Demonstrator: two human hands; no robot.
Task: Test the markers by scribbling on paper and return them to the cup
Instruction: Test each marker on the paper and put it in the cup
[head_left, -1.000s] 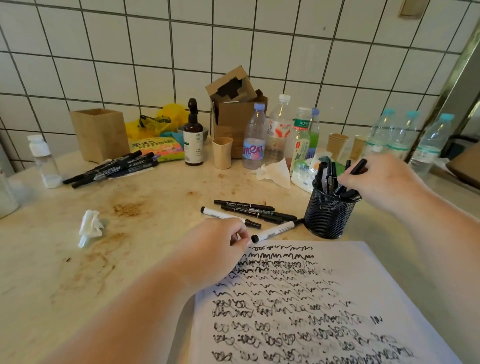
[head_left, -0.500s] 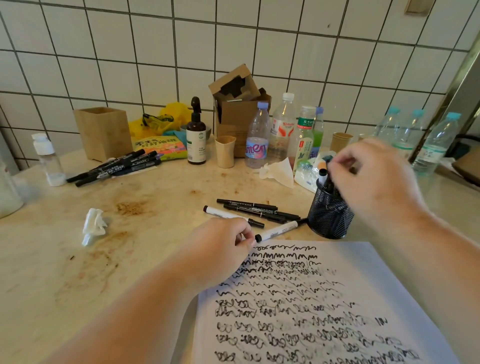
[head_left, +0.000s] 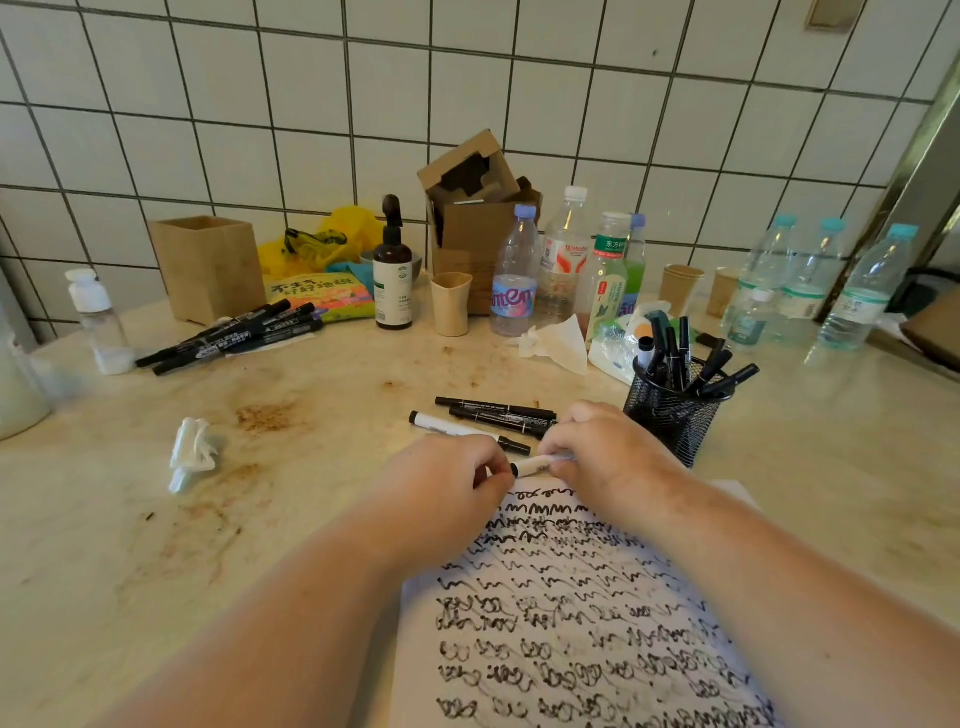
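A sheet of paper (head_left: 582, 639) covered in black scribbles lies in front of me. Just above its top edge, both hands meet on a white marker (head_left: 534, 465). My right hand (head_left: 602, 457) grips its barrel, and my left hand (head_left: 447, 483) pinches its black cap end. Behind the hands, three loose markers (head_left: 493, 410) lie on the counter. The black mesh cup (head_left: 670, 426), to the right of my right hand, holds several black markers (head_left: 675, 358).
A second pile of black markers (head_left: 234, 332) lies at the back left by a wooden box (head_left: 208, 265). A crumpled tissue (head_left: 192, 452) sits left. A pump bottle (head_left: 392, 275), a cardboard box (head_left: 478, 218), paper cups and several plastic bottles (head_left: 831, 286) line the tiled wall.
My right hand left the mesh cup, came down to the left and took hold of the white marker by the paper's top edge. My left hand stayed there, now at the cap.
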